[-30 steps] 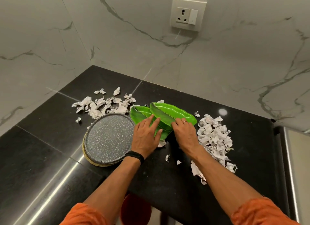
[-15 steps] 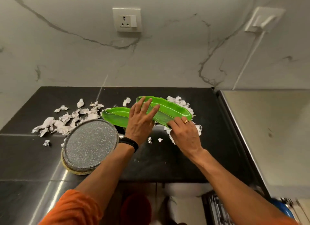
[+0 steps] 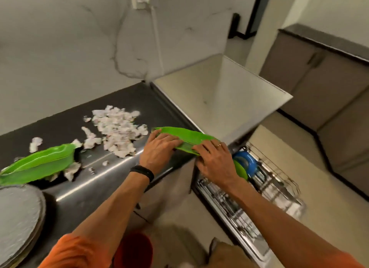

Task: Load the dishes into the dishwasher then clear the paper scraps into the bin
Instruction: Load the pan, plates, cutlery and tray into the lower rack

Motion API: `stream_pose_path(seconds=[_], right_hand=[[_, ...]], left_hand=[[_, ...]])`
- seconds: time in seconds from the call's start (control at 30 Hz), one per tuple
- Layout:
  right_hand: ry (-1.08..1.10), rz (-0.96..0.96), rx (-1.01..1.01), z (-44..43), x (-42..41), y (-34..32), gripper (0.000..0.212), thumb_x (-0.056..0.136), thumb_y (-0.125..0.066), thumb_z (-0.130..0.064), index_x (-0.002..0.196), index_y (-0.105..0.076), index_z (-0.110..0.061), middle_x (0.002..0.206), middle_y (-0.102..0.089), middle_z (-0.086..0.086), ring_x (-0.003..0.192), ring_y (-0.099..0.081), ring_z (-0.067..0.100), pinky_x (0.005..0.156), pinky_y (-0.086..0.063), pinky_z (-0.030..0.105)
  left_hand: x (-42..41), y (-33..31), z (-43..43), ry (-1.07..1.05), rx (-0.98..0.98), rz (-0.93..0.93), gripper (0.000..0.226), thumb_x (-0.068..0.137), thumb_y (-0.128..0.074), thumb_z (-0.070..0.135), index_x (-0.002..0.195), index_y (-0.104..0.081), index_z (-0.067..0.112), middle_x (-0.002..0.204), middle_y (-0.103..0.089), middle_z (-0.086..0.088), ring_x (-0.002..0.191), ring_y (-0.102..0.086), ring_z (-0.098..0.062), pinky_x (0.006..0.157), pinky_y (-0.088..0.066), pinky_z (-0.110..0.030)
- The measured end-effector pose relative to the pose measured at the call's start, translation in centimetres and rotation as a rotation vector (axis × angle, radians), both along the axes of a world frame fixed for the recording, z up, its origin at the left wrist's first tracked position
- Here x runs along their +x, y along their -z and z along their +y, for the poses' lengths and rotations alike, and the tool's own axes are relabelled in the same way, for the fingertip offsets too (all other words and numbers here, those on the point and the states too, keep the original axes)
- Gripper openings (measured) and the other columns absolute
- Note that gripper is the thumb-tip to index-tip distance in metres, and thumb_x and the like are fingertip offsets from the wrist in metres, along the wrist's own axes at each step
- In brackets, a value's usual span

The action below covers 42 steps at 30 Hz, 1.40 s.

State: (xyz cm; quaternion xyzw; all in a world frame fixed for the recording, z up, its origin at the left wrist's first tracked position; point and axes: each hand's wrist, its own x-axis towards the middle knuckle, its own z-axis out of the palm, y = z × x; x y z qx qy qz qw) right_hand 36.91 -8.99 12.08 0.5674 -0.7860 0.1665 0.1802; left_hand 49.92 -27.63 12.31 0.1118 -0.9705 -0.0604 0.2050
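The left hand [image 3: 157, 151] and right hand [image 3: 214, 161] are carrying one green leaf dish [image 3: 187, 136], which was on the counter [image 3: 159, 107] a moment ago, past its right edge toward the open dishwasher rack [image 3: 279, 179]. The fingers are wrapping over the dish's near rim, with the thumbs hidden. The second green dish [image 3: 40, 163], grey plate [image 3: 18, 213] and paper scraps [image 3: 115, 131] are staying behind, so loading is continuing.

Marble wall [image 3: 60, 47]; black counter [image 3: 139, 99].

Dim even indoor light, heavy motion blur throughout, wide-angle bending at edges, glare streak on countertop [image 3: 93, 165]
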Motion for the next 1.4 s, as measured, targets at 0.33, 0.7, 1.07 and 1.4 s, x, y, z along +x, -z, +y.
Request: stream_pose_path(seconds=[0.33, 0.7, 1.07, 1.4], right_hand=[[0.264, -0.199, 0.159, 13.2, -7.7, 6.0, 0.026, 0.078, -0.070, -0.031, 0.103, -0.074, -0.024, 0.094, -0.076, -0.007, 0.078, -0.073, 0.017, 0.066, -0.055, 0.029], [0.426, -0.481, 0.258, 20.6, -17.2, 17.3, 0.026, 0.078, -0.080, -0.023, 0.101, -0.068, -0.026, 0.090, -0.075, -0.007, 0.081, -0.072, 0.018, 0.066, -0.055, 0.033], [0.552, -0.607, 0.314, 14.3, -23.4, 37.5, 0.032, 0.067, -0.084, -0.011, 0.093, -0.071, -0.024, 0.081, -0.073, -0.005, 0.068, -0.070, 0.021, 0.055, -0.050, 0.028], [0.586, -0.580, 0.320, 12.1, -25.9, 49.4, 0.037, 0.064, -0.086, -0.012, 0.097, -0.071, -0.020, 0.080, -0.073, 0.000, 0.062, -0.069, 0.026, 0.049, -0.047, 0.028]], left_hand=[[-14.4, 6.0, 11.9, 0.342, 0.011, -0.291, 0.038, 0.078, -0.043, 0.030, 0.098, -0.077, 0.031, 0.099, -0.075, 0.012, 0.092, -0.070, -0.019, 0.092, -0.041, -0.035], [-26.7, 17.9, 18.7, 0.500, 0.041, -0.460, 0.027, 0.079, -0.070, 0.019, 0.104, -0.075, 0.029, 0.102, -0.074, 0.009, 0.097, -0.069, -0.019, 0.097, -0.047, -0.039], [-34.0, 40.6, 15.2, 0.282, 0.152, -0.568, 0.044, 0.072, -0.072, -0.002, 0.108, -0.074, 0.023, 0.107, -0.069, 0.003, 0.110, -0.058, -0.028, 0.115, -0.033, -0.052], [-37.3, 52.7, 13.0, 0.303, 0.176, -0.570, 0.039, 0.082, -0.065, -0.003, 0.114, -0.074, 0.017, 0.116, -0.070, -0.007, 0.118, -0.055, -0.034, 0.120, -0.022, -0.050]])
